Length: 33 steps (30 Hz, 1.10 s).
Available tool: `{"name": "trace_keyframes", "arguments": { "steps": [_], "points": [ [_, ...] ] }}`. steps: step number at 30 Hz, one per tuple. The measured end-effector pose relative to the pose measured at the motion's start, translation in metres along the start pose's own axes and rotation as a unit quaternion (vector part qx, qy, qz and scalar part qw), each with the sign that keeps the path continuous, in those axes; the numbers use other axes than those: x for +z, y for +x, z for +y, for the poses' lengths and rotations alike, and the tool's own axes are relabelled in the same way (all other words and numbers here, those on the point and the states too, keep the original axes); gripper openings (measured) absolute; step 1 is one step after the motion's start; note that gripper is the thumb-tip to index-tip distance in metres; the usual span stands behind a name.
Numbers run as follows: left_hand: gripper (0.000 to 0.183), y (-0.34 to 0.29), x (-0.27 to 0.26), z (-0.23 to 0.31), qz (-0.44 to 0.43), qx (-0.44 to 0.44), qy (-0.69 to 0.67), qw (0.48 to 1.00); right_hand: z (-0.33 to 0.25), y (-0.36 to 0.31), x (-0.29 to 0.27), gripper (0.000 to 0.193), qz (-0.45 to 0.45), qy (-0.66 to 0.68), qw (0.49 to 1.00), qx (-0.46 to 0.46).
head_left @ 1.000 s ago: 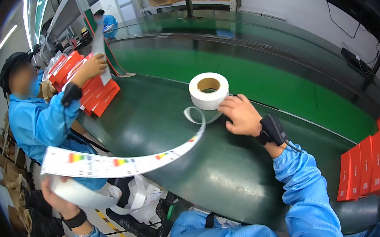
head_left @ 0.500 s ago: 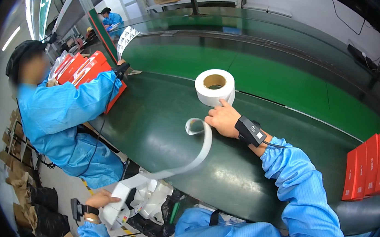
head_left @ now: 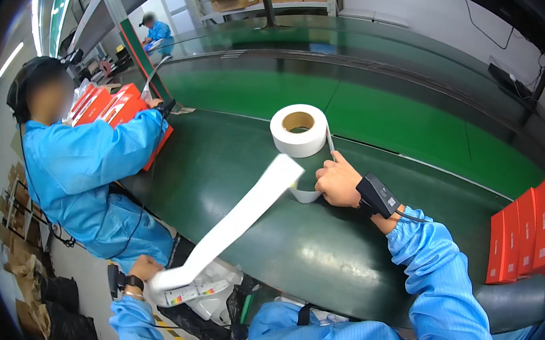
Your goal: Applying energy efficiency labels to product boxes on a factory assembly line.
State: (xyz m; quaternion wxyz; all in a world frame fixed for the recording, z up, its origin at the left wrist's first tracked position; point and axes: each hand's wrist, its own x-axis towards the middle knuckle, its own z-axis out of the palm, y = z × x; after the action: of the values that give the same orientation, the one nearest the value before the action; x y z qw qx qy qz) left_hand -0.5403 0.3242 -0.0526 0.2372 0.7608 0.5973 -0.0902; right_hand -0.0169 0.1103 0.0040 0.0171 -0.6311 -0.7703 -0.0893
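A roll of white labels (head_left: pixel 291 147) with a brown cardboard core lies on the green belt table. From its right side the label strip runs to my right hand (head_left: pixel 340 180), whose fingers are closed on it just in front of the roll. Below that hand the strip makes a small loop, then a long white length of label strip (head_left: pixel 232 222) hangs over the table's near edge. My left hand (head_left: pixel 144 268), low on the left, grips this strip near its lower part. Coloured marks show on a folded part beside it.
A co-worker in blue (head_left: pixel 98 158) sits on the left near a row of red boxes (head_left: pixel 120 106). More red boxes (head_left: pixel 528 233) stand at the right edge, with another person's hand beside them. A black-lined bin (head_left: pixel 222 297) with white waste sits below the table edge.
My right hand has moved right and slightly nearer, so a length of strip now spans from roll to hand. The long strip has swung up, its white face broad to view.
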Motion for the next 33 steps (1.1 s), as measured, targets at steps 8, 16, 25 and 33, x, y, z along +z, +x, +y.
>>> {"name": "trace_keyframes", "arguments": {
  "steps": [8, 16, 25, 33],
  "points": [
    [0.077, -0.101, -0.031, 0.272, 0.264, 0.471, 0.053, 0.840, -0.020, 0.009, -0.027, 0.016, -0.088, 0.069, 0.993, -0.033],
    [0.082, -0.096, 0.051, 0.341, 0.282, 0.529, 0.224, 0.768, -0.044, -0.004, -0.015, 0.007, 0.024, 0.110, 0.992, -0.050],
    [0.033, -0.025, -0.012, 0.277, -0.036, 0.437, 0.058, 0.897, -0.037, -0.021, -0.052, 0.005, 0.098, -0.053, 0.991, -0.078],
    [0.019, -0.039, -0.031, 0.204, -0.402, 0.215, -0.456, 0.765, -0.016, -0.014, -0.029, 0.006, 0.268, -0.095, 0.959, -0.010]
  ]
}}
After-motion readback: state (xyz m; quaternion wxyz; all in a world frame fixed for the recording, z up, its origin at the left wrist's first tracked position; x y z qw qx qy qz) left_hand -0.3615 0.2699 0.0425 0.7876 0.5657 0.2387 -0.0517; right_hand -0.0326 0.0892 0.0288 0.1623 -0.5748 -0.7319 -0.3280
